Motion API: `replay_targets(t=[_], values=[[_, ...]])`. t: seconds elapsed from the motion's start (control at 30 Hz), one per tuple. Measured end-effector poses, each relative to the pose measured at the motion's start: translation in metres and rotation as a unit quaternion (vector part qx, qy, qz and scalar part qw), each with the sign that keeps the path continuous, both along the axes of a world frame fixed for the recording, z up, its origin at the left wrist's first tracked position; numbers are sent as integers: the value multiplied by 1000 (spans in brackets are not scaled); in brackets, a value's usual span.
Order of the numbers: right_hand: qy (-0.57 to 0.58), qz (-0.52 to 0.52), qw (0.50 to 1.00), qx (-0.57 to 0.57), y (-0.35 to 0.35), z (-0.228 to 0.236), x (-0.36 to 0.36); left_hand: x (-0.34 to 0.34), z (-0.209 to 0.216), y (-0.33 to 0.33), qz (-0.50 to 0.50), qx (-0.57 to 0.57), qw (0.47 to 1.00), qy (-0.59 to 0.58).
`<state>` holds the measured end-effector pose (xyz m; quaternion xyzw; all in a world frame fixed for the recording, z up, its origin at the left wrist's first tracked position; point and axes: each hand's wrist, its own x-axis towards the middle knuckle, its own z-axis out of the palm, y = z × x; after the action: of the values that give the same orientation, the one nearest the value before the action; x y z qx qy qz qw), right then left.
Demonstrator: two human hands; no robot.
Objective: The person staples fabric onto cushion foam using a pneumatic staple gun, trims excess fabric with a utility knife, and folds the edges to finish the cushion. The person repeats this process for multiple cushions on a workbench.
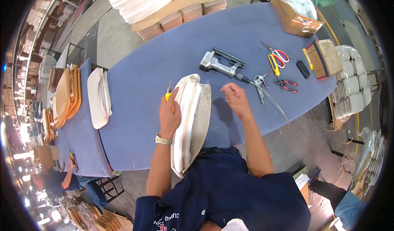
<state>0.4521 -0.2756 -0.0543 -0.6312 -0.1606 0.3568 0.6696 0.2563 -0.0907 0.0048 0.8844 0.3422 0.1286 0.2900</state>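
Note:
A padded cushion [186, 122], with pale grey-beige fabric and a white inner layer, stands on its edge at the table's near side, against my body. My left hand [170, 114] lies along its left side. In that hand is a small yellow-handled tool [168, 95] with a metal tip pointing away from me; its exact kind is unclear. To the right of the cushion, my right hand [237, 101] hovers over the table with its fingers curled together. Whatever they may pinch is too small to make out.
A staple gun [221, 63] with an air hose lies beyond the cushion. Right of it are an air blow gun [259, 87], scissors [281, 56], a yellow-handled screwdriver [274, 64] and pliers [287, 85]. A cardboard box [293, 19] stands far right; similar padded pieces [99, 98] lie left.

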Motion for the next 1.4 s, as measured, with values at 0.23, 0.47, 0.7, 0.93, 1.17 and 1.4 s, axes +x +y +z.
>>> replay_targets(t=[0.23,0.47,0.7,0.93,1.17,1.4], values=[[-98,143,955,-240,-69,-24,5,-51,23,-26,83,-187,963,-175],[-76,-62,870,-483,-349,-237,-143,-109,4,-20,177,-278,925,-190],[112,149,747,-638,-430,-268,-178,-44,26,-25,81,-290,933,-199],[-5,-274,876,-398,-311,-177,-21,35,33,-65,-150,-232,938,-211],[-183,35,979,-87,-145,2,-21,15,29,-109,-60,-367,909,-188],[-227,222,941,-120,-68,-3,-80,8,16,-119,-122,-255,956,-78]])
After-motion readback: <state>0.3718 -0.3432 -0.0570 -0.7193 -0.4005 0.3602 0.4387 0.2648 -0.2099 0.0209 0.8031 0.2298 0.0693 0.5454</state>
